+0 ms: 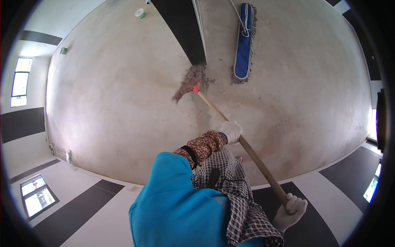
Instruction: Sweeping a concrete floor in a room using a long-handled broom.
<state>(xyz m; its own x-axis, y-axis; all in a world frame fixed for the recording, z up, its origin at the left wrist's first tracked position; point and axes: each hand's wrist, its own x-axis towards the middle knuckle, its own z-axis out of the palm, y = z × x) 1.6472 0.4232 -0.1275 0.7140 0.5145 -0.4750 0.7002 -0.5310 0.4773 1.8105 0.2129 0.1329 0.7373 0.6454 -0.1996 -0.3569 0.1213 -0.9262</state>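
Note:
In white gloves, both my hands grip the long wooden handle of a mop. My left hand (pixel 231 131) is closed around the middle of the handle, with a brown patterned sleeve cover on that arm. My right hand (pixel 293 209) is closed near the handle's upper end, low on the right. From there the mop handle (pixel 260 164) slants away to the upper left. It ends in a red collar and a brownish-grey, shaggy mop head (pixel 190 80). The head lies spread on the floor against the foot of a dark pillar (pixel 185 29).
A blue flat dust mop (pixel 243 49) with grey fringe lies right of the pillar. A small white-and-green tub (pixel 140 14) stands far left. Dark smudges and loose dirt mark the pale floor (pixel 288 119). Black-and-white walls (pixel 22 123) with windows surround it.

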